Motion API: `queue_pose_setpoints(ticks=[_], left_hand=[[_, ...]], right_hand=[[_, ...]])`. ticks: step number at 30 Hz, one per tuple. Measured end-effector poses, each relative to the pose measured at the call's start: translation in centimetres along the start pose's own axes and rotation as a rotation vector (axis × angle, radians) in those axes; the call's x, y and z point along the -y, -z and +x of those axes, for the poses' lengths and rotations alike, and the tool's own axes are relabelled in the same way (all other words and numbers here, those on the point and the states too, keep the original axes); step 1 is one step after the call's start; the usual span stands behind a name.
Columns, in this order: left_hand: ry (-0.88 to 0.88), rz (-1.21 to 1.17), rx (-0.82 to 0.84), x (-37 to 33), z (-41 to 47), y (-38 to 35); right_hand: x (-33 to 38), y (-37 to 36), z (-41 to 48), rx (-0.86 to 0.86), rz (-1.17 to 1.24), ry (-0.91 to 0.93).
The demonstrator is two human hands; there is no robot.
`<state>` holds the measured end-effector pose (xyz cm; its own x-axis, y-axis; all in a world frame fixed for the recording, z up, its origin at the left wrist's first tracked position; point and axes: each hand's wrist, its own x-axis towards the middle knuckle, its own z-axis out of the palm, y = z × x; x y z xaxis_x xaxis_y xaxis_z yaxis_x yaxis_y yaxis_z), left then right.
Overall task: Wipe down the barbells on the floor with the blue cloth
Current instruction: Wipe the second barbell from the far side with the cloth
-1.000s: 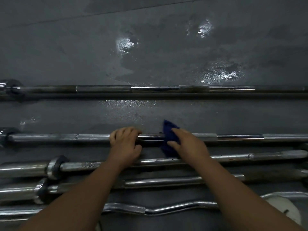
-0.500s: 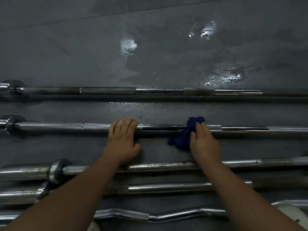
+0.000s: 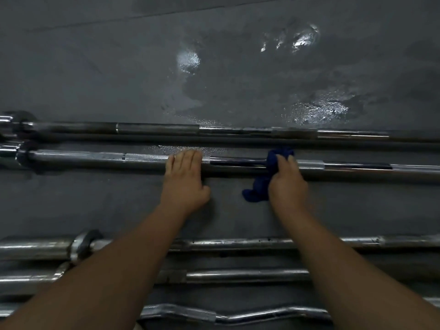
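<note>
The wiped barbell (image 3: pixel 238 163) lies on the dark floor (image 3: pixel 95 67), second from the far side. Its long axis runs left to right across the view, and its collar end points left, near the picture's edge. The left hand (image 3: pixel 184 184) rests on this shaft with its fingers laid fairly straight over the knurled part and the thumb spread out to the right on the floor side. It is not wrapped round the bar. To its right, the right hand (image 3: pixel 288 184) holds the blue cloth (image 3: pixel 258 189) against the same shaft, fingers curled over the fabric. The cloth is bunched across the bar, with one fold showing beyond it and a tail hanging onto the floor on the near side.

The far barbell (image 3: pixel 157 128) lies parallel just beyond, close beside the wiped one. Well apart on the near side, two more straight barbells (image 3: pixel 238 244) lie in the same direction, both partly crossed by the forearms. A curl bar (image 3: pixel 238 316) with a wavy shaft lies nearest the person. Shiny wet patches (image 3: pixel 319 109) show on the floor beyond the bars.
</note>
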<state>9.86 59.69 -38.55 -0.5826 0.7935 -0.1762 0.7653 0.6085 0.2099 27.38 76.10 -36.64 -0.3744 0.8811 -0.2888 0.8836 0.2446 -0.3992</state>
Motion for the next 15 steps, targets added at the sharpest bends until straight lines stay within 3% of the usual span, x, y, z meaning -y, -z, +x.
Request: queue_pose_setpoints(ticks=[2,6,12,15], left_hand=[[0.054,-0.021,0.018,-0.7,0.4,0.2],[0.018,0.100,0.120,-0.2,2.1,1.6],[0.078,0.024,0.186,-1.6,0.5,1.5],[0.083,0.050,0.211,-2.2,-1.3,1.0]], right_hand=[[3.2,-1.4,-1.3,0.071,0.031,0.051],[7.1,-3.3,-2.2,0.235,-0.131,0.423],[2.0,-0.3,-1.6,0.178,-0.189,0.133],[5.6,-2.3,-4.2,0.292,-0.210,0.241]])
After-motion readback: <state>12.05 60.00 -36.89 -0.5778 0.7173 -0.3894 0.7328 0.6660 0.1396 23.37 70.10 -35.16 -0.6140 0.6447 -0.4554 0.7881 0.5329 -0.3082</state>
